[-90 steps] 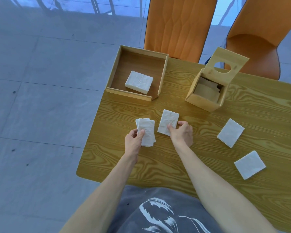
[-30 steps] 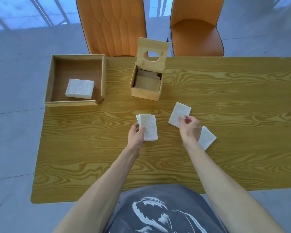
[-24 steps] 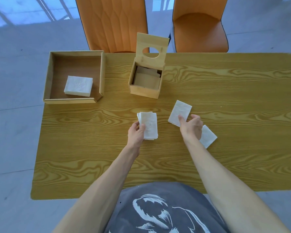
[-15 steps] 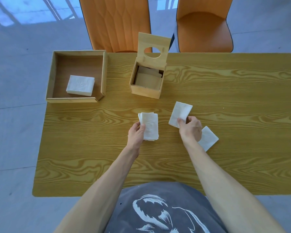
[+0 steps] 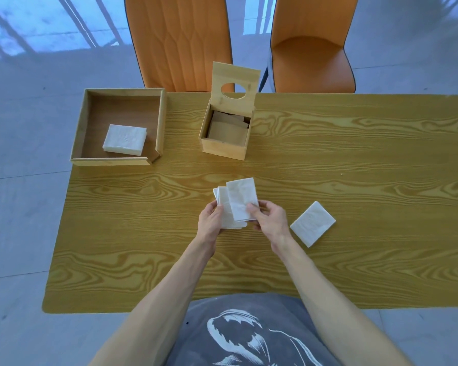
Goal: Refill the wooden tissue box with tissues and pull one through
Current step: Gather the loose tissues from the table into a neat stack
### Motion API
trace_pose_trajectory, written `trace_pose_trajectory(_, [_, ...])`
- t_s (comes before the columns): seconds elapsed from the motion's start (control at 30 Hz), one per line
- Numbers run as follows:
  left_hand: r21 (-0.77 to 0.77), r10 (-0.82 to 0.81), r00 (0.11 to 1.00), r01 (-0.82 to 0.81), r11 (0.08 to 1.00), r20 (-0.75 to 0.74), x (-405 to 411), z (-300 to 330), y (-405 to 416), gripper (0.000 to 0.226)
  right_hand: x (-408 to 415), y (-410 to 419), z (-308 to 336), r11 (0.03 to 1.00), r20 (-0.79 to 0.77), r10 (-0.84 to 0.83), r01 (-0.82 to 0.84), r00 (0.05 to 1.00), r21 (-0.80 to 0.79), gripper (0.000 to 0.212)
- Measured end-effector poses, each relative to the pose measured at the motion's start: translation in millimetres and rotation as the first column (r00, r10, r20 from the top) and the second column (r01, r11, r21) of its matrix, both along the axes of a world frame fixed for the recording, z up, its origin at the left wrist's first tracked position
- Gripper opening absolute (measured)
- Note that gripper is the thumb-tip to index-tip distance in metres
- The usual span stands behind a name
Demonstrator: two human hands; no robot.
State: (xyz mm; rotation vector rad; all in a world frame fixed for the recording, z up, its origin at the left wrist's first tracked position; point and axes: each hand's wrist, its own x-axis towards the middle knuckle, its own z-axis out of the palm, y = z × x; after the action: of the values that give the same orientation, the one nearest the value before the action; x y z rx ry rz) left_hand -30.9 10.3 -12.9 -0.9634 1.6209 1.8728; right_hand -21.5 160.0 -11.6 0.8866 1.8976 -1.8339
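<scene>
while left hand [image 5: 209,221] cradles the tissue stack [image 5: 229,211], right hand [image 5: 269,220] fingers [image 5: 251,210] pinch one tissue [image 5: 241,198] onto it.

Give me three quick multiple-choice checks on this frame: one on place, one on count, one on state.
1. Where is the loose tissue pack?
A. right of the hands
B. inside the tray
C. on a chair

2. How many orange chairs are behind the table?
A. one
B. two
C. three

3. The tissue box lid is:
A. shut
B. lying flat on the table
C. standing open

Key: 1 A, it lies just past the right hand. 2 B, two chair backs show. 3 C, the lid stands upright with its hole visible.
</scene>
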Motion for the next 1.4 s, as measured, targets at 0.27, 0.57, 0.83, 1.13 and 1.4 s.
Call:
trace_pose_trajectory(0.27, [0.032,0.017,1.0,-0.017,0.999,0.0,8.8,1.4,7.3,0.021,9.0,-6.8,-10.8,0.975,0.084,0.164,-0.174,0.983,0.136,0.03])
trace_pose_trajectory(0.57, [-0.075,-0.07,0.997,0.066,0.995,-0.043,13.3,-2.7,22.7,0.041,17.7,14.1,3.5,0.787,0.107,0.248,-0.265,0.963,0.558,0.035])
trace_pose_trajectory(0.83, [-0.095,-0.129,0.988,0.121,0.988,-0.084,19.8,-5.2,45.2,0.043,37.7,89.1,14.8,0.729,0.067,-0.264,0.154,0.962,0.667,0.015])
trace_pose_trajectory(1.13, [-0.086,-0.121,0.989,0.114,0.99,-0.085,27.1,-6.9,49.2,0.042,53.8,106.5,3.1,0.685,0.146,-0.366,0.16,0.919,0.71,0.051])
trace_pose_trajectory(1.4, [-0.085,-0.109,0.992,0.104,0.991,-0.063,35.5,-10.0,43.4,0.043,57.6,102.0,-2.1,0.71,0.122,-0.268,0.11,0.956,0.696,0.025])
